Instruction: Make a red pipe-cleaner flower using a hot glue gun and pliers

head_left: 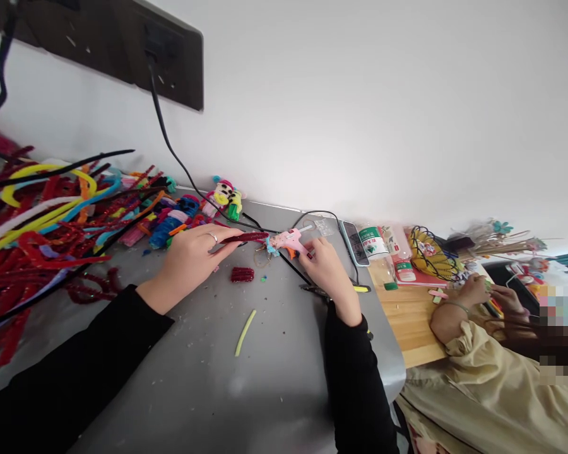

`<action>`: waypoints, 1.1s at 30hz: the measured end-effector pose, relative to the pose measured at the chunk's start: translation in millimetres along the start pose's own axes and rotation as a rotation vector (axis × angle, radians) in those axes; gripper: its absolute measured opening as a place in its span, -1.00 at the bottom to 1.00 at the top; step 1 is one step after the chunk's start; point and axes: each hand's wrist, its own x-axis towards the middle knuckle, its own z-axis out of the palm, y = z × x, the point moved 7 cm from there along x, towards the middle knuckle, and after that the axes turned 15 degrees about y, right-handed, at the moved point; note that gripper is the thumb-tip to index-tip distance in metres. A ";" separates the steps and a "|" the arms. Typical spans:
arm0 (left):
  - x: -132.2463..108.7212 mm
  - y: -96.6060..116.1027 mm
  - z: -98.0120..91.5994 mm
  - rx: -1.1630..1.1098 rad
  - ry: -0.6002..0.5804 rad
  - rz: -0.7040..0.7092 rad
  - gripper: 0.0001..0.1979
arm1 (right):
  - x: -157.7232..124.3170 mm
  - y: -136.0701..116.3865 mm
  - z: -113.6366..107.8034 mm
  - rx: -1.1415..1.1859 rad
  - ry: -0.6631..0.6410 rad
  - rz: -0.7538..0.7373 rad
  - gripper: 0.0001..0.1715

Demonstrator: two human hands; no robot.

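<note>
Desk [265, 378] nearest, grey. L hand [189, 261] pinching red pipe cleaner [246, 238], tip at glue gun [288, 239] nozzle; R hand [329, 271] gripping gun. Best: steady stem, light squeeze, keep clear of hot tip.

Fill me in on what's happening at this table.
A person in black sleeves is doing craft work on a grey table. Their left hand holds a dark red pipe cleaner. Their right hand grips a pink glue gun, its nozzle close to the pipe cleaner's tip. A small red coil lies just below, and a pile of coloured pipe cleaners sits to the left. Another person works at the wooden table on the right.
</note>
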 end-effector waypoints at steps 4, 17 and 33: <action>0.9 0.5 -0.4 -0.006 0.002 -0.002 -0.80 | 3.7 -1.4 -4.0 0.097 -0.014 0.019 -0.80; 0.6 1.0 -0.8 0.047 -0.014 0.032 -0.74 | 12.6 8.5 -7.0 0.283 -0.003 0.092 -0.88; -10.6 -12.7 9.1 -0.015 -0.106 -0.040 -0.73 | 21.0 -9.7 -15.8 0.257 0.550 -0.071 -0.63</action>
